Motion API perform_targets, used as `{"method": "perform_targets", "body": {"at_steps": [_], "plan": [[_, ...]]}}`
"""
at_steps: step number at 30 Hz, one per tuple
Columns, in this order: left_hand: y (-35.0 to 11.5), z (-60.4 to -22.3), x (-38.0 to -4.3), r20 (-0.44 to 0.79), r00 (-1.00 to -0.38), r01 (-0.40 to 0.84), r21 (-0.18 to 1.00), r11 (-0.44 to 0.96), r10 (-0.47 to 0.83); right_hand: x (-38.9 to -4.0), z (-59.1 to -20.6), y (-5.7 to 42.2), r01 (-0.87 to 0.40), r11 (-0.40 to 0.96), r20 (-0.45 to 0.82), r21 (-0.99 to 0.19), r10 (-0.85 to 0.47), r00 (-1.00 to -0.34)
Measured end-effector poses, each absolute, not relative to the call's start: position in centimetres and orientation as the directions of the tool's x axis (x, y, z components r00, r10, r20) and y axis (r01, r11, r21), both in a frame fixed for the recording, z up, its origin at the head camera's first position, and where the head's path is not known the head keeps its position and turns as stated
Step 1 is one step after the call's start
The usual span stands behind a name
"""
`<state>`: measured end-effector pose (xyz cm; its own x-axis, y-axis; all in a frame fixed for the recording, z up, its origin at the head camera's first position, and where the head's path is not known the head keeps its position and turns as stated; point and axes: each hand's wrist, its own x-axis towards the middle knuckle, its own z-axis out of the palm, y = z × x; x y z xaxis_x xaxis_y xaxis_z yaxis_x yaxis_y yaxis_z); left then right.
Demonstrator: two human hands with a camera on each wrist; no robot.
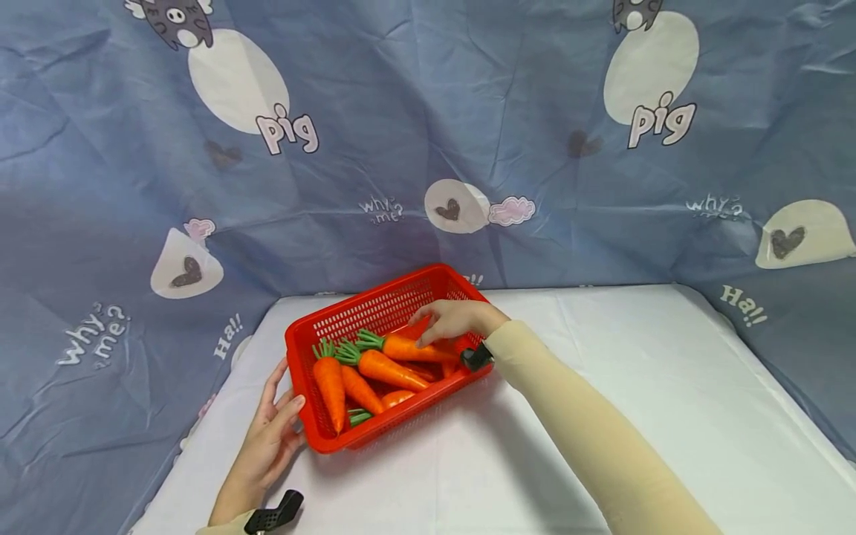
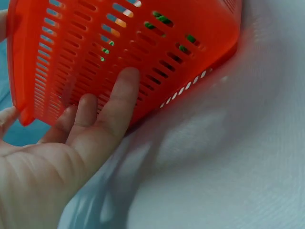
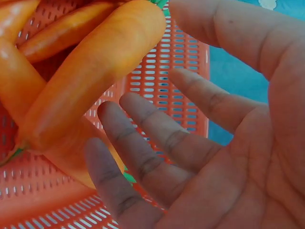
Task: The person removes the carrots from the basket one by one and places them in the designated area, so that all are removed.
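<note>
A red plastic basket (image 1: 374, 296) with slotted walls stands tilted across the white table. Several orange carrots (image 1: 384, 368) with green tops lie inside, mostly towards its left half. My left hand (image 1: 270, 431) rests against the basket's left end, thumb at the rim; in the left wrist view, its fingers (image 2: 126, 93) touch the outer wall. My right hand (image 1: 451, 319) reaches over the basket's right part. Its fingers are spread and loosely bent in the right wrist view, beside a carrot (image 3: 95, 71). That hand holds nothing; whether a fingertip touches the carrot I cannot tell.
White cloth covers the table (image 1: 642, 386), which extends right and in front of the basket. A blue-grey curtain (image 1: 401, 134) printed with pigs and words hangs close behind the basket and round the sides.
</note>
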<state>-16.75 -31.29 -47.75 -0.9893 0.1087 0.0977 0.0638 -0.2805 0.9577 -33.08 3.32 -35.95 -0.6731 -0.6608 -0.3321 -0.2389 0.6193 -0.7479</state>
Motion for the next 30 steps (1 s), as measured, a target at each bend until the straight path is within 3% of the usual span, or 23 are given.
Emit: {"method": "perform_targets", "body": {"at_steps": [30], "plan": [[-31.1, -47.6, -16.7, 0.055, -0.996, 0.038, 0.976, -0.213, 0.072, -33.7, -35.8, 0.8, -0.244, 0.752, -0.489, -0.612, -0.602, -0.631]]}}
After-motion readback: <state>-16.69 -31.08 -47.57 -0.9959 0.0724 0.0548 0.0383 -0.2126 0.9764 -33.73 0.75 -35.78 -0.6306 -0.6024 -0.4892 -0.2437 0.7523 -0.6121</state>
